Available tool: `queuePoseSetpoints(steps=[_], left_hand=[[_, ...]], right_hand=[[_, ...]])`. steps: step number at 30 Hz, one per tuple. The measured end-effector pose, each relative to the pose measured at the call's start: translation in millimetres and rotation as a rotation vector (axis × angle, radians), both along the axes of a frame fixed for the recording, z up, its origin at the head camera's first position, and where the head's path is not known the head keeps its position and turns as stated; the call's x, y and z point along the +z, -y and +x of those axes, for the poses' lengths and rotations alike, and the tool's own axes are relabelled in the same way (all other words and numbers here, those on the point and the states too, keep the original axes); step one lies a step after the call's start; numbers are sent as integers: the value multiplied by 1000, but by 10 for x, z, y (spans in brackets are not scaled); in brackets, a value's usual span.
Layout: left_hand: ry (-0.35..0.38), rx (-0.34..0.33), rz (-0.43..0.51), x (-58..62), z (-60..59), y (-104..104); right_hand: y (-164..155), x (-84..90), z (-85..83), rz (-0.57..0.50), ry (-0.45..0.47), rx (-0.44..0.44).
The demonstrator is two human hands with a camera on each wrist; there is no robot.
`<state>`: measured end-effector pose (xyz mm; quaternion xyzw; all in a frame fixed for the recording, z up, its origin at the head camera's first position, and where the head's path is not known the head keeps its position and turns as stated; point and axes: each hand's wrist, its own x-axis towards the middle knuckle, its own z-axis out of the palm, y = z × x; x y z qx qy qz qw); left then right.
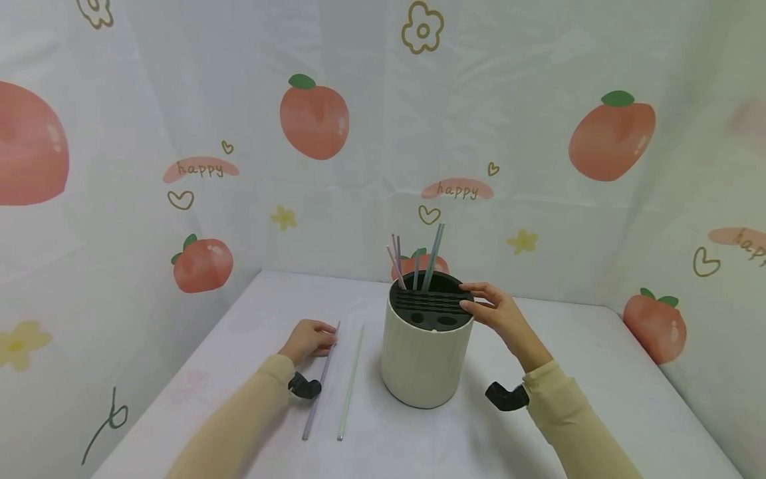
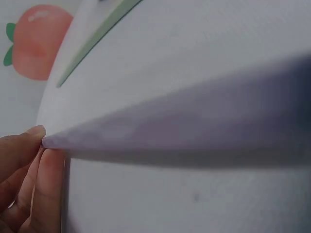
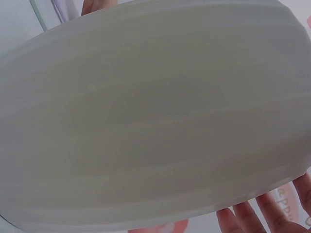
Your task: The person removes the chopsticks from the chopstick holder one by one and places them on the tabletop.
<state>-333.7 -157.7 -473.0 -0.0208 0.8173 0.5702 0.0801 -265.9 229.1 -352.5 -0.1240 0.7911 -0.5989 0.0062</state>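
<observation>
A cream ribbed holder [image 1: 423,362] with a black slotted top stands mid-table, with several straws [image 1: 432,256] upright in its slots. My right hand [image 1: 473,299] grips its right rim, fingers over the black top and thumb on the side. In the right wrist view the holder [image 3: 146,111] fills the frame and my fingertips [image 3: 245,218] show past its edge. My left hand [image 1: 331,338] pinches the far end of a purple straw [image 1: 317,392] lying on the table. Close up, finger and thumb [image 2: 46,160] pinch the purple straw [image 2: 184,131] at its tip.
A pale green straw [image 1: 350,382] lies on the table between the purple one and the holder; its end [image 2: 97,36] shows in the left wrist view. A white cloth [image 1: 574,346] covers the table. Peach-printed curtain walls [image 1: 203,173] close in the back and sides.
</observation>
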Motion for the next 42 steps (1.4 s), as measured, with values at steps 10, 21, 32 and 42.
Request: queuePoseSetpoints(steps=[10, 21, 32, 42], left_hand=[[21, 34, -85, 75, 25, -81], [24, 49, -102, 32, -25, -85], [27, 37, -116, 69, -17, -66], [-44, -8, 26, 490, -94, -3]], right_hand=[[1, -1, -10, 1, 1, 4], [-4, -4, -11, -3, -1, 13], [-7, 2, -10, -8, -5, 18], [-12, -15, -16, -10, -8, 11]])
